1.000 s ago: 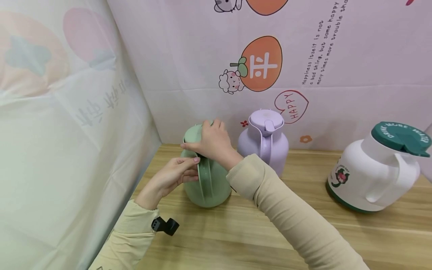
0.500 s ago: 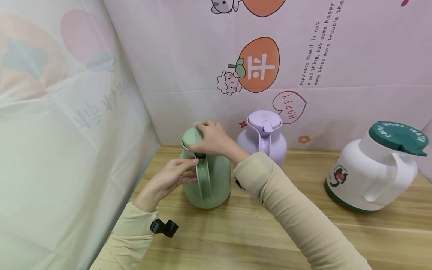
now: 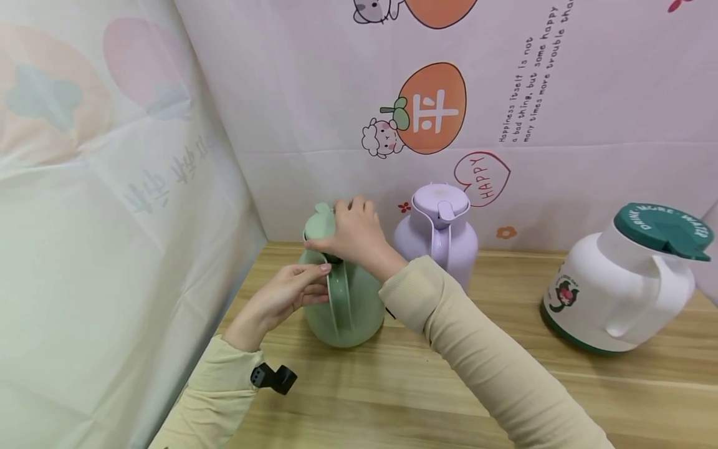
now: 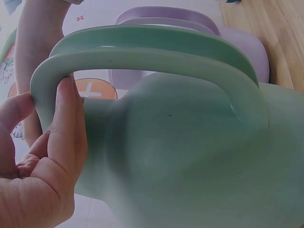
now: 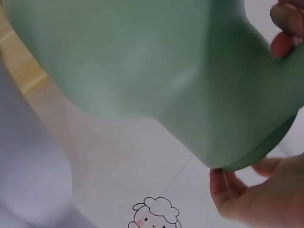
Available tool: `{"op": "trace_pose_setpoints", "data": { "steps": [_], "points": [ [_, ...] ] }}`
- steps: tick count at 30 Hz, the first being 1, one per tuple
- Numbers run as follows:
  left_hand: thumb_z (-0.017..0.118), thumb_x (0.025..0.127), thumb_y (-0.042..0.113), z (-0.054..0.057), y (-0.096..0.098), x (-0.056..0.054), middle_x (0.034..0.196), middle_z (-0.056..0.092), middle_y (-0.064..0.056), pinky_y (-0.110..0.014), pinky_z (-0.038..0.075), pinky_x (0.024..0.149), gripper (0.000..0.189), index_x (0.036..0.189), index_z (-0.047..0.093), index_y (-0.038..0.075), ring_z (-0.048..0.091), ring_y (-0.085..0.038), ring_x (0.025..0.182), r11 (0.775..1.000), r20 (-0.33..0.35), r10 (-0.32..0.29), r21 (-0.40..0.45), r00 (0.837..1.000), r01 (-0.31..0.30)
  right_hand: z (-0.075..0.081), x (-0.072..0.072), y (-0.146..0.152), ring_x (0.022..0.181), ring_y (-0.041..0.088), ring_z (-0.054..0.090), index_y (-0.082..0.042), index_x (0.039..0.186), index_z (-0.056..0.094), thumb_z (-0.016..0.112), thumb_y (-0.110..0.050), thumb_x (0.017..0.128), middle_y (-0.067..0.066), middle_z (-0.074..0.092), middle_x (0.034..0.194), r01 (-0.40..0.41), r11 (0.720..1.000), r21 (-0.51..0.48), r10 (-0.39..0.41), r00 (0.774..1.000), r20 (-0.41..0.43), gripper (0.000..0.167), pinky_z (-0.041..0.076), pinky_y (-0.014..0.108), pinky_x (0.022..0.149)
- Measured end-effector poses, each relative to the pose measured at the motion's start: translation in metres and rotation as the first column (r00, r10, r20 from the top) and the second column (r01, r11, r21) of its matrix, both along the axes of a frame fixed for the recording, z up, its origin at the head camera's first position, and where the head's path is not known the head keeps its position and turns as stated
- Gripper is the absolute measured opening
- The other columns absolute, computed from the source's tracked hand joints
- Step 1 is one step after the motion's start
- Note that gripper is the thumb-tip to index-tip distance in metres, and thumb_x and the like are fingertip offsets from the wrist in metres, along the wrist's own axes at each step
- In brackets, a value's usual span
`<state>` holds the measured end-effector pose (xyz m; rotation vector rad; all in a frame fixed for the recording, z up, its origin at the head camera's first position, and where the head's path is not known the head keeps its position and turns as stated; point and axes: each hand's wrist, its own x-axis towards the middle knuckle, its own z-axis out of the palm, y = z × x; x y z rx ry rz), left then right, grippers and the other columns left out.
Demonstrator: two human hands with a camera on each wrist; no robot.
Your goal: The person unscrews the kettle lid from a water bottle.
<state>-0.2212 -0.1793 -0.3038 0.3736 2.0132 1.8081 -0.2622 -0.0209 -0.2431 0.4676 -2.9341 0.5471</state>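
A green vacuum jug (image 3: 366,305) stands upright on the wooden table, its handle toward me. Near the handle's top, my left hand (image 3: 286,290) pinches it between thumb and fingers; the left wrist view shows the thumb and fingers on either side of the handle (image 4: 152,59). Over the jug's round lid (image 3: 318,226), my right hand (image 3: 359,234) spreads its thumb and curled fingers and grips the rim. Part of the lid is covered by that hand. In the right wrist view, the right fingertips (image 5: 218,185) touch the lid's edge.
Just right of the green jug stands a lilac jug (image 3: 462,255), partly behind my right forearm. Farther right is a white jug (image 3: 606,287) with a dark green lid (image 3: 664,227). A printed cloth (image 3: 314,125) hangs behind and on the left.
My right hand first turned on the lid, then came back with the thumb farther left. A small tab on the lid has shifted left since half a second ago. My left hand stays put.
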Motion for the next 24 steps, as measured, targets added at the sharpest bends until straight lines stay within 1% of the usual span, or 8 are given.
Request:
{"op": "trace_pose_setpoints", "data": {
  "steps": [4, 8, 11, 13, 17, 20, 22, 24],
  "points": [
    [0.045, 0.101, 0.024, 0.000, 0.000, 0.000, 0.102, 0.067, 0.004, -0.024, 0.056, 0.088, 0.045, 0.125, 0.051, -0.014, 0.066, -0.007, 0.095, 1.000, 0.003, 0.000, 0.010, 1.000, 0.000, 0.005, -0.004, 0.005, 0.127, 0.035, 0.037, -0.007, 0.140, 0.045, 0.067, -0.045, 0.080, 0.019, 0.040, 0.141, -0.082, 0.995, -0.053, 0.086, 0.992, 0.087, 0.074, 0.040, 0.046, 0.105],
    [0.045, 0.101, 0.023, 0.000, 0.000, 0.000, 0.099, 0.067, 0.006, -0.023, 0.056, 0.087, 0.042, 0.122, 0.052, -0.013, 0.066, -0.006, 0.093, 1.000, 0.004, 0.002, 0.023, 1.000, -0.002, 0.008, -0.008, 0.010, 0.132, 0.033, 0.034, -0.010, 0.145, 0.040, 0.065, -0.030, 0.077, 0.015, 0.035, 0.149, -0.170, 0.976, -0.136, 0.191, 0.969, 0.158, 0.075, 0.040, 0.047, 0.105],
    [0.046, 0.101, 0.023, 0.000, 0.000, -0.001, 0.100, 0.067, 0.006, -0.023, 0.056, 0.088, 0.043, 0.123, 0.051, -0.013, 0.066, -0.006, 0.093, 1.000, 0.004, -0.001, 0.027, 1.000, 0.001, 0.006, -0.009, 0.009, 0.136, 0.033, 0.032, -0.011, 0.146, 0.037, 0.065, -0.034, 0.079, 0.014, 0.032, 0.152, -0.185, 0.967, -0.173, 0.214, 0.962, 0.168, 0.076, 0.038, 0.048, 0.108],
    [0.046, 0.101, 0.023, 0.000, 0.000, -0.001, 0.100, 0.067, 0.007, -0.023, 0.056, 0.087, 0.043, 0.123, 0.051, -0.015, 0.067, -0.006, 0.093, 1.000, 0.005, -0.002, 0.028, 1.000, 0.002, 0.003, -0.008, 0.006, 0.137, 0.034, 0.030, -0.011, 0.146, 0.036, 0.067, -0.043, 0.081, 0.016, 0.030, 0.152, -0.152, 0.971, -0.182, 0.182, 0.971, 0.158, 0.078, 0.036, 0.050, 0.110],
    [0.045, 0.101, 0.023, 0.000, 0.000, -0.001, 0.102, 0.067, 0.007, -0.024, 0.056, 0.087, 0.045, 0.123, 0.051, -0.015, 0.067, -0.006, 0.093, 1.000, 0.004, -0.002, 0.024, 1.000, 0.001, -0.002, -0.002, -0.002, 0.132, 0.037, 0.034, -0.009, 0.144, 0.036, 0.068, -0.062, 0.077, 0.023, 0.035, 0.145, -0.035, 0.991, -0.131, 0.047, 0.995, 0.091, 0.091, 0.037, 0.049, 0.109],
    [0.045, 0.101, 0.024, 0.000, -0.001, -0.001, 0.107, 0.066, 0.005, -0.025, 0.056, 0.089, 0.047, 0.126, 0.050, -0.015, 0.066, -0.007, 0.096, 1.000, 0.000, -0.003, 0.013, 1.000, 0.003, -0.002, 0.001, -0.005, 0.123, 0.037, 0.040, -0.006, 0.140, 0.040, 0.069, -0.064, 0.075, 0.025, 0.043, 0.134, 0.031, 0.996, -0.084, -0.028, 0.999, 0.035, 0.092, 0.041, 0.045, 0.105],
    [0.045, 0.101, 0.025, 0.000, -0.001, -0.001, 0.110, 0.065, 0.003, -0.026, 0.055, 0.090, 0.048, 0.128, 0.049, -0.015, 0.066, -0.008, 0.099, 1.000, -0.003, -0.004, 0.005, 1.000, 0.004, -0.001, 0.002, -0.006, 0.119, 0.036, 0.043, -0.005, 0.138, 0.042, 0.069, -0.062, 0.076, 0.024, 0.047, 0.129, 0.045, 0.996, -0.074, -0.043, 0.999, 0.021, 0.089, 0.043, 0.043, 0.102],
    [0.045, 0.101, 0.025, 0.001, -0.001, -0.001, 0.110, 0.065, 0.002, -0.026, 0.055, 0.091, 0.048, 0.128, 0.049, -0.015, 0.066, -0.008, 0.099, 1.000, -0.002, -0.001, 0.003, 1.000, 0.001, 0.000, 0.001, -0.005, 0.119, 0.037, 0.043, -0.006, 0.138, 0.042, 0.069, -0.059, 0.077, 0.023, 0.048, 0.129, 0.038, 0.996, -0.083, -0.035, 0.999, 0.036, 0.085, 0.043, 0.044, 0.102]
  ]
}}
